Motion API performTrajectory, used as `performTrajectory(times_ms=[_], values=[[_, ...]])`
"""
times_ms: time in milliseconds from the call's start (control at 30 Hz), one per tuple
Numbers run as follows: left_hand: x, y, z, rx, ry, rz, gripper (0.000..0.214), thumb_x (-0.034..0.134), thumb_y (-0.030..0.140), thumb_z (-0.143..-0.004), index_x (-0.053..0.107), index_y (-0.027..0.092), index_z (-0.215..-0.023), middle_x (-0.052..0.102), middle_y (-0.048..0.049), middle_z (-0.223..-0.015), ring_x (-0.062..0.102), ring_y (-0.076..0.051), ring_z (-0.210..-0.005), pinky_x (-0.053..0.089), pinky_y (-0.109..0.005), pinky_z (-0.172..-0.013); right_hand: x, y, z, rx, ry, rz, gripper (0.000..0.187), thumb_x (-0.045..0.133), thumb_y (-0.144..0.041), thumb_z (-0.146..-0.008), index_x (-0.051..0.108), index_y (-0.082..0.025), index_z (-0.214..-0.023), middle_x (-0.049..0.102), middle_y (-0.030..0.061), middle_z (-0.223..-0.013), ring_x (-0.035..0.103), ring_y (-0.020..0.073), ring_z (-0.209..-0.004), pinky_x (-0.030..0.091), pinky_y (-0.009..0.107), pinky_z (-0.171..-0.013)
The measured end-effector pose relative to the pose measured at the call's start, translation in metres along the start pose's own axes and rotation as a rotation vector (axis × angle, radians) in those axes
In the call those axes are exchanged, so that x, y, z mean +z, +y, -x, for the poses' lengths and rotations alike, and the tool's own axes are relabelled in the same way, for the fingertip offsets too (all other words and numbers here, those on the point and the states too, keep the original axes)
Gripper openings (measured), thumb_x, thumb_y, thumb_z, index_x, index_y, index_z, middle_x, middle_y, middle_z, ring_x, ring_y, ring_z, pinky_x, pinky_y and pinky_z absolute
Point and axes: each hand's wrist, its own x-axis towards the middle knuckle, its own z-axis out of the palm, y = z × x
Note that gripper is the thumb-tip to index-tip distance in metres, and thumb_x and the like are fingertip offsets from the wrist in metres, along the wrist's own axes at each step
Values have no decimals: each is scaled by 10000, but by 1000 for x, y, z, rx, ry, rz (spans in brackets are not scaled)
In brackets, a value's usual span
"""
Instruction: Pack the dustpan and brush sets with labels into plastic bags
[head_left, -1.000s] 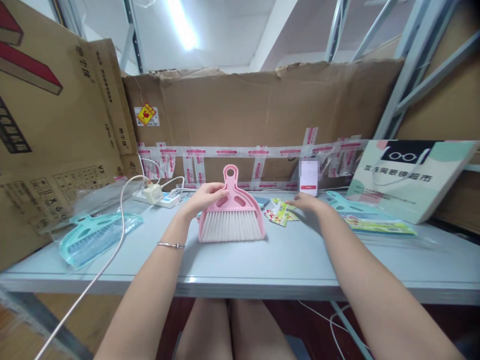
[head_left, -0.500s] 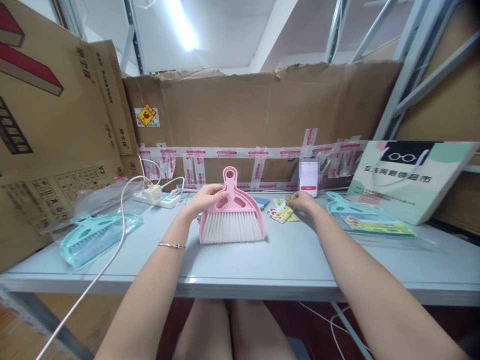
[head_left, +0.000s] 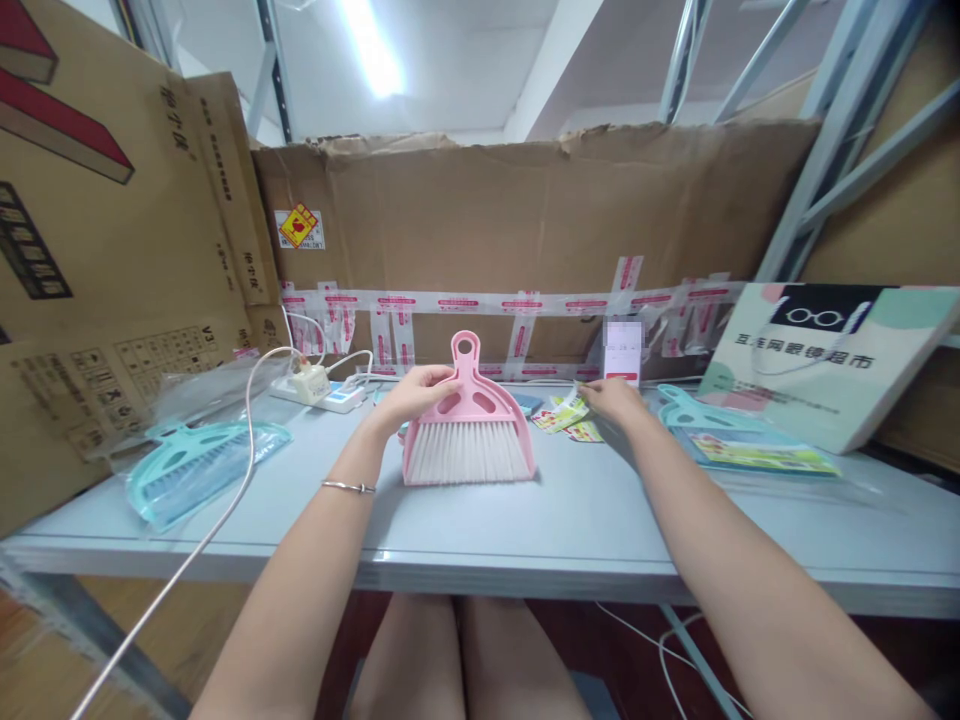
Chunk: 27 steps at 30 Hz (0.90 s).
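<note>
A pink dustpan (head_left: 496,400) with a white-bristled brush (head_left: 471,453) stands upright at the middle of the table, handle up. My left hand (head_left: 414,398) grips its left side, thumb and fingers closed on the pink plastic. Right of it, my right hand (head_left: 611,402) pinches the edge of a green and yellow printed card (head_left: 568,410). More printed cards (head_left: 583,431) lie beneath and beside that card on the table. Behind the dustpan, a small part of something blue shows; most of it is hidden.
Bagged turquoise dustpan sets lie at left (head_left: 191,465) and right (head_left: 739,430). A phone (head_left: 623,350) leans at the back. A power strip (head_left: 341,398) trails a white cable (head_left: 244,470) across the front edge. Cardboard (head_left: 450,220) walls the back; a printed box (head_left: 817,370) stands right.
My right hand has lifted and shifted the edge of the top card slightly. The left hand keeps its grip on the dustpan. The whole view has shifted slightly.
</note>
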Motion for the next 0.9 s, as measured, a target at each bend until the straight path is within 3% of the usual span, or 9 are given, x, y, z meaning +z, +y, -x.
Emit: performTrajectory(times_ms=[67,133,233,300,433,500,767,900], values=[[1,1,0,-6,-4,6,267,535,389,-763,500,156,-638,456,42,-553,425,-94,-560,324,-213,-581,-14,-9,3,-9,48,-175,281,521,-365,-805,712,-160,-810,676,108,-772,625,235,-753,444,317,-646],[1,1,0,-9,-9,16,273,540,396,-757,499,155,-635,452,42,-550,424,-94,-560,325,-215,-584,-30,-21,10,-88,8,-558,269,572,-424,-770,672,-176,-739,615,38,-622,575,165,-602,432,267,-564],[2,-1,-1,-28,15,17,271,550,403,-749,527,147,-663,458,39,-570,423,-91,-564,312,-212,-568,-50,-43,28,-263,-201,-1189,329,718,-500,-617,612,-215,-743,549,-49,-556,458,69,-439,395,195,-447],[2,-4,-2,-43,30,19,274,560,410,-742,549,141,-689,469,36,-586,421,-89,-560,300,-211,-550,-55,-60,45,-315,-383,-1387,397,790,-479,-524,587,-216,-742,564,-69,-569,456,41,-412,397,161,-419],[1,-8,-3,-28,4,51,285,563,418,-748,547,139,-689,464,37,-566,418,-89,-554,311,-211,-551,-45,-95,78,-339,-835,-1224,369,787,-391,-587,584,-178,-809,660,-14,-668,623,90,-527,505,182,-502],[0,-8,-2,-22,3,50,292,563,423,-751,539,141,-680,454,39,-555,414,-89,-550,310,-211,-543,-36,-110,90,-342,-936,-1117,354,753,-361,-650,570,-173,-887,693,16,-756,676,120,-626,548,210,-577],[0,-6,-1,-82,58,97,307,583,438,-733,548,135,-767,493,30,-607,425,-82,-557,318,-208,-524,-21,-131,107,-170,-649,-982,279,635,-141,-744,374,-233,-782,641,-65,-574,678,133,-577,568,241,-563],[-2,-6,1,-103,48,86,308,563,425,-763,569,130,-849,541,4,-714,479,-96,-624,364,-216,-562,-18,-133,109,-121,-620,-962,277,582,-90,-751,349,-238,-773,615,-81,-527,673,135,-563,564,247,-573]])
